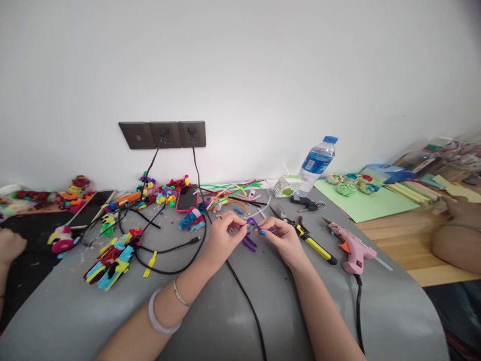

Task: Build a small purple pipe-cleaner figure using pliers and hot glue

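Observation:
Between my two hands is a bent purple pipe cleaner (252,221), raised a little above the grey table. My left hand (227,233) pinches one side of it between thumb and forefinger. On the other side my right hand (281,237) grips it the same way, fingertips close to the left ones. Purple loops (249,244) hang below the fingertips; whether they belong to the same piece I cannot tell. Just right of my right hand lies a yellow and black utility knife (317,248), beside dark-handled scissors or pliers (278,214).
A pink glue gun (353,248) with its cord is on the right. Behind stand a juice box (287,185) and a tilted water bottle (317,163). Black cables (199,240), a phone (187,199) and pipe-cleaner figures (114,258) spread leftward. Other people's hands (11,245) appear at both sides.

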Available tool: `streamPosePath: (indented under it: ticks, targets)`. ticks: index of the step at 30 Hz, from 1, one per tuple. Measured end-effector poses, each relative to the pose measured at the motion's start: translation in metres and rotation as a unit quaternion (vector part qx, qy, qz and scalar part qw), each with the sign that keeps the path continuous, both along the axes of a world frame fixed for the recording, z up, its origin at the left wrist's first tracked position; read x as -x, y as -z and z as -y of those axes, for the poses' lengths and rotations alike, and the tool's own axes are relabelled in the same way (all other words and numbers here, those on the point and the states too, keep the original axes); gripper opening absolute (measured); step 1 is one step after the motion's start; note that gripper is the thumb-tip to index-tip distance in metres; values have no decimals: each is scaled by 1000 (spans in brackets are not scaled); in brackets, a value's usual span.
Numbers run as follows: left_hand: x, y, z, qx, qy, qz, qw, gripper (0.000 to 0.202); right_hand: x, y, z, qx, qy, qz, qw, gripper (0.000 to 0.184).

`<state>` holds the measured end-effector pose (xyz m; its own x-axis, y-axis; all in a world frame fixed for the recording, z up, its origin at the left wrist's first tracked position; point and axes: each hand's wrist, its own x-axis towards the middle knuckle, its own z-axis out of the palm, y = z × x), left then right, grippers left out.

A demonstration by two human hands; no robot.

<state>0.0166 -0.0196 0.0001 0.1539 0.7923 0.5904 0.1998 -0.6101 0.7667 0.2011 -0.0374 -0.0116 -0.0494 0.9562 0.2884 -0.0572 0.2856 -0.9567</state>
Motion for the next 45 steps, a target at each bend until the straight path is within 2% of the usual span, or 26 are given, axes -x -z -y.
streamPosePath:
  ticks: [5, 12, 22, 34, 45]
  targets:
    - [1, 4, -2, 20, 25, 2, 999, 2, 0, 1, 0, -8, -3, -24, 1000, 19]
    - [-1, 8, -2, 49, 70, 17, 996, 15, -2, 4, -1, -15, 14, -40, 999, 17]
    - [-1, 11, -4, 52, 95, 24, 994, 21, -2, 6, -2, -13, 11, -54, 998, 12]
    - [-1, 11, -3, 53, 92, 19, 994, 21, -3, 8, -3, -8, 39, -41, 998, 19]
    - [-2, 4, -2, 78, 86, 3, 993, 22, -2, 6, -2, 0, 44, -32, 999, 23]
